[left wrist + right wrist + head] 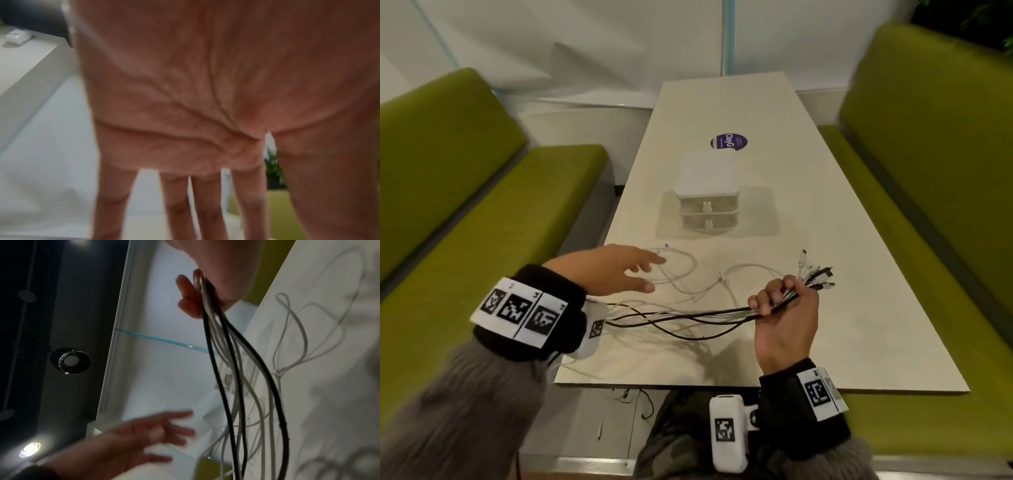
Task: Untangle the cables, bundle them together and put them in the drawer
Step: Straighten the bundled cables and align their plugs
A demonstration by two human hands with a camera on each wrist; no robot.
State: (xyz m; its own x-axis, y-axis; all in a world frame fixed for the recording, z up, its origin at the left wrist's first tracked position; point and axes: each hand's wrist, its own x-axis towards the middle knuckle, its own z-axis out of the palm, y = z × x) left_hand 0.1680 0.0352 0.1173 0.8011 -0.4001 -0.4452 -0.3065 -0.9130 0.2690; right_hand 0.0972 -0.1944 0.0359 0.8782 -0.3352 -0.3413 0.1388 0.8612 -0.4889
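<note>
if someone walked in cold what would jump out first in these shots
First, the right hand near the table's front edge, gripping a bunch of black and white cables whose plug ends fan out beyond the fist. The left hand hovers open over a loose white cable loop lying on the cream table. Behind stands a small white two-drawer box, both drawers closed.
</note>
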